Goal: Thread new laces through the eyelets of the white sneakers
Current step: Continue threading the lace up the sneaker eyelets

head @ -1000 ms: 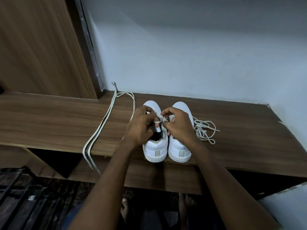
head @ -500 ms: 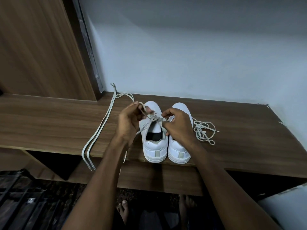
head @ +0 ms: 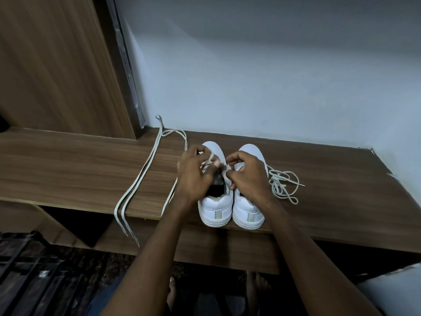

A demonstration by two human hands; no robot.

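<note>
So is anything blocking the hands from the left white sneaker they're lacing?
Nothing visible does. The left hand and right hand are already at the left white sneaker, each pinching the flat pale lace over its eyelets.

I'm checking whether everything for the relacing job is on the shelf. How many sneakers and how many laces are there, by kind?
White sneakers: 2, the left sneaker and the right sneaker.
Laces: 3, the lace being threaded, the long loose lace and the bunched lace.
Total: 5.
</note>
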